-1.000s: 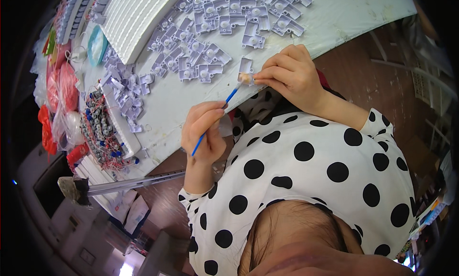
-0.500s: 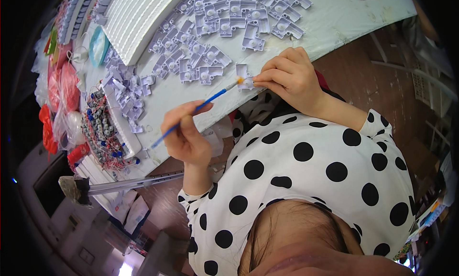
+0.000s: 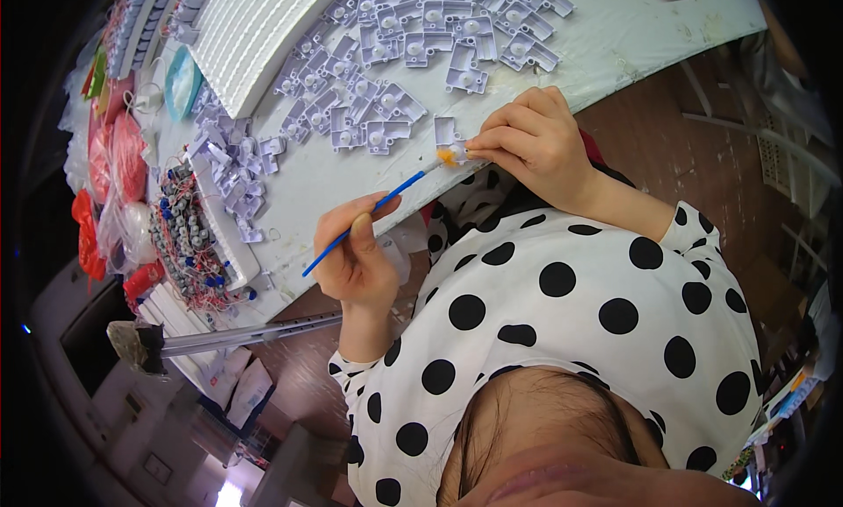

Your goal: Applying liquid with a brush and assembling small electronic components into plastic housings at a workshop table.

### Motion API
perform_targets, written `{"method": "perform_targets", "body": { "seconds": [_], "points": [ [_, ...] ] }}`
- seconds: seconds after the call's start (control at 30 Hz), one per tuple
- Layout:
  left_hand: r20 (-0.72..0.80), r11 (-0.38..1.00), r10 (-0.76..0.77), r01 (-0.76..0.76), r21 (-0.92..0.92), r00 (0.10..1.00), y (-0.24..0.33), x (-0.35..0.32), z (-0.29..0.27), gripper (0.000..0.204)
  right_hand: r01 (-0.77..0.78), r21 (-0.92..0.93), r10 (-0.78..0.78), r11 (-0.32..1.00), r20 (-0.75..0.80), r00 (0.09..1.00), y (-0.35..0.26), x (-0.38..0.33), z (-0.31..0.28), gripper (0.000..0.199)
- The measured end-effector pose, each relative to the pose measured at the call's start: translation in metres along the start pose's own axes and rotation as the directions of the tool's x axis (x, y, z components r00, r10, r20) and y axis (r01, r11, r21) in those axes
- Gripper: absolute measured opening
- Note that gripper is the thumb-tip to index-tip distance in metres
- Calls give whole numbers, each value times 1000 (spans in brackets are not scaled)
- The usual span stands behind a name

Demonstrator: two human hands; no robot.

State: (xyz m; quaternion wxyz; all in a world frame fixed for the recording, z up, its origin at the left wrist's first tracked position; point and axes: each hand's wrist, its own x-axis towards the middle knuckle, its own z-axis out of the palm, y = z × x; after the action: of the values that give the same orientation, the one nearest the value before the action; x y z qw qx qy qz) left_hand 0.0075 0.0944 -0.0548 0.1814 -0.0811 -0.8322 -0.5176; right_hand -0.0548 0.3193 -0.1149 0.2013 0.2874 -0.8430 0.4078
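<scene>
The upper half of the frame is taken up by a pale-covered worktable [image 3: 632,55], its near edge bent diagonally by the lens. Below it, much of the lower centre and right is filled by the wearer's white polka-dot top [image 3: 575,318]. At the upper left, a ribbed white panel [image 3: 255,42] is laid at a slant. Beside it, across the upper centre, many pale lavender moulded plastic housings [image 3: 430,46] are spread, mostly turned open side up. At the left, more plastic pieces [image 3: 235,186] are heaped, and beside them a tangle of wired grey components [image 3: 182,235] is gathered next to a white tray edge [image 3: 219,222]. Pink and red plastic bags [image 3: 128,165] are bunched at the far left, near a round light-blue dish [image 3: 171,87].

Left of centre, a blue-handled brush [image 3: 406,186] is clamped between the thumb and fingers of the left hand [image 3: 358,257], its handle pointed up and rightward. Near the table edge at upper centre, a single housing [image 3: 445,131] is pinched at its right side by the closed fingertips of the right hand [image 3: 534,143]. The brush's orange-coated tip [image 3: 446,157] is seen over this housing's lower end; whether contact is made cannot be told.
</scene>
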Motion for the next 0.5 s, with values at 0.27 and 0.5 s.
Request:
{"method": "perform_targets", "body": {
  "seconds": [0.27,0.5],
  "points": [
    [30,998,42,-43,46,999,4,3,-6,18,-4,8,4,1000,3,1000,1,0,0,15],
    [80,991,98,-104,87,992,5,3,-5,17,-10,9,9,1000,18,1000,-1,0,0,15]
  ]
}}
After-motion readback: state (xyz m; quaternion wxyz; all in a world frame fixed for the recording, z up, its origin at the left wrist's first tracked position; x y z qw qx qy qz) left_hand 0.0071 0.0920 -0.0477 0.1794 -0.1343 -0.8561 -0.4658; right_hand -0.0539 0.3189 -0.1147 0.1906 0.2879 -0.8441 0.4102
